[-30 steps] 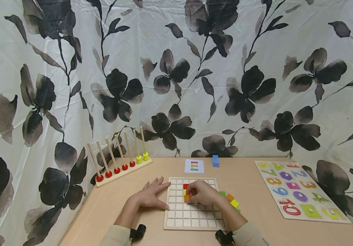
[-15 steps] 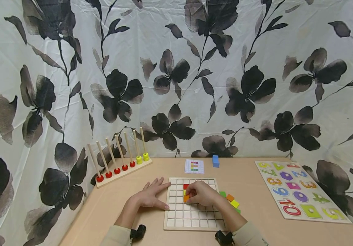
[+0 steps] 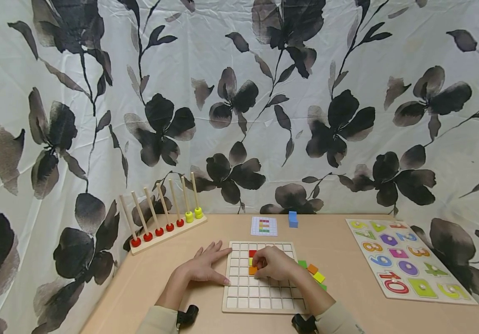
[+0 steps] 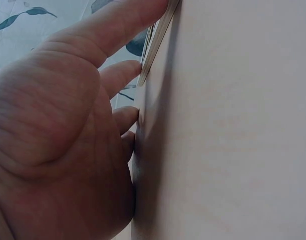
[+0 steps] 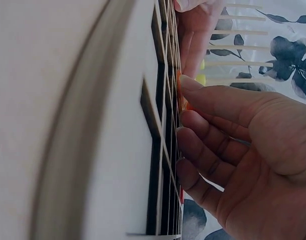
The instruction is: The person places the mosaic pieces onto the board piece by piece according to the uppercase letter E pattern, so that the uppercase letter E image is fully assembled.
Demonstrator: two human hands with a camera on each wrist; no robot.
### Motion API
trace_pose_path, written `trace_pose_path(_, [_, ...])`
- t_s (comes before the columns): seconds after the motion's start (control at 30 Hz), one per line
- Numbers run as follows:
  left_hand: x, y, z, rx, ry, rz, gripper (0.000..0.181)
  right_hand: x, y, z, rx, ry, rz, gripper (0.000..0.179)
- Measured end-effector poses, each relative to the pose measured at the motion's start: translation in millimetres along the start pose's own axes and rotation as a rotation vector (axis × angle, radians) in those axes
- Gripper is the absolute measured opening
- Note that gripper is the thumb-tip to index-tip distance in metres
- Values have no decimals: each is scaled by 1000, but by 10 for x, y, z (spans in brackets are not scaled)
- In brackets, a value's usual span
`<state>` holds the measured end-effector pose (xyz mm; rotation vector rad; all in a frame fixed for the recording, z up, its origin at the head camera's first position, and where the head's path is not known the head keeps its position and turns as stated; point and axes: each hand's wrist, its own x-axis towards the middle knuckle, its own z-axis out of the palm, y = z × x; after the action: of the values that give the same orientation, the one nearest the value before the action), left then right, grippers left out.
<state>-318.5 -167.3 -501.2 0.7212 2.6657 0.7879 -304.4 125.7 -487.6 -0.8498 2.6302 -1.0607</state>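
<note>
Fingertips of right hand (image 3: pixel 274 263) pinching small orange square wooden tile (image 3: pixel 253 269) into upper-left cells of pale wooden grid board (image 3: pixel 260 297). Left hand (image 3: pixel 204 265) flat, fingers relaxed, pressing table (image 3: pixel 339 241) at board's left edge.

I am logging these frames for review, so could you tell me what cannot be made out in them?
- Head view: the right hand covers the grid board cells beneath it and most of the orange block.
- Head view: the pattern card is too small to read.
- Left wrist view: the left hand fills the frame; only the board's edge shows.
- Right wrist view: the board is blurred.
</note>
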Motion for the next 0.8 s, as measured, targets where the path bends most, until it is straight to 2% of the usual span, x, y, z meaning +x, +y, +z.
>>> trace_pose_path(0.33, [-4,13,4,3,1,6,98,-39,-15,-91,2,33,-6,20])
trace_pose_path(0.8, [-17,29,5,5,4,-4,99,-195,62,-500,30,123,-27,20])
